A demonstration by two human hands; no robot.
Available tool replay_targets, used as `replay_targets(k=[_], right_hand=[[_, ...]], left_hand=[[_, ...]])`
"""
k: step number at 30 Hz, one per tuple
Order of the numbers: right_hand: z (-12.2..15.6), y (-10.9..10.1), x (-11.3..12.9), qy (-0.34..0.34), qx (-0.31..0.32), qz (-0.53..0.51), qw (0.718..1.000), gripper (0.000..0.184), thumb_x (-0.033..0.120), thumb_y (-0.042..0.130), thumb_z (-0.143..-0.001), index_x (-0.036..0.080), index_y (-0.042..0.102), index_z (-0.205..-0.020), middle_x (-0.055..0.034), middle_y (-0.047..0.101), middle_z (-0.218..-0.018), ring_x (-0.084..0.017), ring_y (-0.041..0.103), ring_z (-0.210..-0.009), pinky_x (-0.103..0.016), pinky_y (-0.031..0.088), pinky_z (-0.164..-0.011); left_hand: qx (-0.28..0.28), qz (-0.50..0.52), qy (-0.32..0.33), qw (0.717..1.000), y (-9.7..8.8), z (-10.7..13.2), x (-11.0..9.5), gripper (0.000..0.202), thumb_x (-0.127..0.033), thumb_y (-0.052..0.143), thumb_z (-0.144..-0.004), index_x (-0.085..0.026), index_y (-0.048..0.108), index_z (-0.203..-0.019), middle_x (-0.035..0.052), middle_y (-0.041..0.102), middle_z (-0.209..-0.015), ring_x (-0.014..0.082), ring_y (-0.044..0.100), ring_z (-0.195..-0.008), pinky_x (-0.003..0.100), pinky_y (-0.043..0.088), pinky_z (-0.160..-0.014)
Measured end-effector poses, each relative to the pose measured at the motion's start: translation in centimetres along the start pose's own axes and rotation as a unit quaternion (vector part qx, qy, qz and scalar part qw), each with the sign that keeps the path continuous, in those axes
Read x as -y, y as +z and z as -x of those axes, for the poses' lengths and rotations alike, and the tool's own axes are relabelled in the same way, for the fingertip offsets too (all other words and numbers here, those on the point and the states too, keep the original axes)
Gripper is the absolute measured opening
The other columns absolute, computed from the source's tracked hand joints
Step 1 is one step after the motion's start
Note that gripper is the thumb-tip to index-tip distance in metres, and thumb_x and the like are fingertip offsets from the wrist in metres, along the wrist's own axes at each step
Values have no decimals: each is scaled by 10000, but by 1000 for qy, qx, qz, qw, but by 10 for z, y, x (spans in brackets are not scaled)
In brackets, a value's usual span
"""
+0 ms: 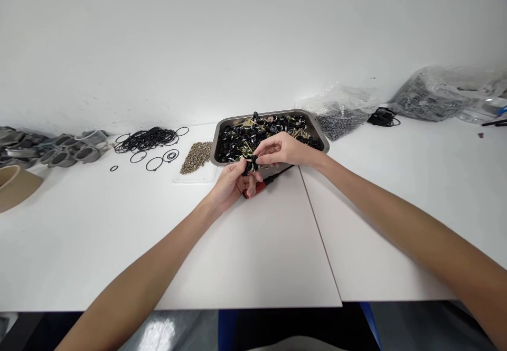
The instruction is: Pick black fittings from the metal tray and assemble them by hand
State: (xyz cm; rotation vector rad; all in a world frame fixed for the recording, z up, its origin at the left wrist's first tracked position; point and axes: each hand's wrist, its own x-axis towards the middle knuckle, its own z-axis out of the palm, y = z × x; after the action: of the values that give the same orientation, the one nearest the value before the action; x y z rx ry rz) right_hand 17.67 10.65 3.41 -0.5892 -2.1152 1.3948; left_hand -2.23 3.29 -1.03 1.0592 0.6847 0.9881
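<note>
Both hands meet just in front of a metal tray [214,153] full of small black and brass-coloured parts. Between the fingertips of my left hand [233,181] is a small black part [250,165], its exact kind too small to make out. My right hand [279,150] pinches the same part from above, fingers bent around its upper side. A screwdriver with a red and black handle [259,187] lies beneath the hands, its dark shaft pointing right toward the tray's front edge. My left fingers partly cover the handle's near end.
Left of the tray, brass-coloured screws [197,157] lie heaped on a white lid, beside black rubber rings [148,141]. Farther left are grey metal fittings [63,155] and a tape roll [18,187]. Plastic bags of small parts [340,121] stand right. A seam crosses the white table [277,256].
</note>
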Motion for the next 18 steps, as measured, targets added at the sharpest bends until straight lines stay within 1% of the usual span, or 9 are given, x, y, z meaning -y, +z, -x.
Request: replay_targets(k=[5,8,10,13,16,18], right_hand=[[-1,-1,-4,6,-1,0,1000,329,359,764,-761,101,690,-952,-18,640,-735,-100,528,-588,-222,413,-522],[-2,0,-8,-1,-2,13,1000,367,381,784,-740,105,683,-961,-20,638,-743,-107,537,-616,-220,403,-542],[-3,0,-9,-8,-3,22,1000,383,388,787,-735,107,685,-974,-10,620,-727,-109,528,-628,-219,391,-554],[-3,0,-9,-22,-8,38,999,366,381,780,-738,109,689,-966,18,560,-681,-95,473,-610,-218,346,-553],[-3,0,-8,-29,-4,44,999,313,371,766,-746,109,681,-895,47,476,-629,-78,390,-573,-222,284,-535],[-3,-1,-8,-30,-1,43,999,296,374,756,-755,109,669,-856,50,455,-623,-75,365,-571,-227,265,-536]], left_hand=[[-13,9,-2,1000,0,1,0,557,-629,629,-901,-75,625,-853,121,587,-801,146,472,-478,266,432,-455],[-10,-2,-18,1000,-1,0,-1,607,-668,583,-909,-69,631,-821,88,519,-629,163,470,-468,261,424,-465],[-10,-7,-22,1000,-1,0,-1,620,-672,557,-920,-66,634,-814,72,477,-565,171,469,-462,260,421,-469],[-11,-2,-17,1000,1,0,-1,602,-652,572,-922,-64,629,-806,96,526,-640,166,473,-464,264,419,-459],[-8,10,-8,1000,2,0,-1,565,-628,615,-909,-69,620,-824,120,578,-772,158,482,-471,268,418,-444],[-10,17,-5,1000,3,0,-1,549,-618,638,-899,-74,608,-835,124,590,-812,160,490,-472,271,419,-441]])
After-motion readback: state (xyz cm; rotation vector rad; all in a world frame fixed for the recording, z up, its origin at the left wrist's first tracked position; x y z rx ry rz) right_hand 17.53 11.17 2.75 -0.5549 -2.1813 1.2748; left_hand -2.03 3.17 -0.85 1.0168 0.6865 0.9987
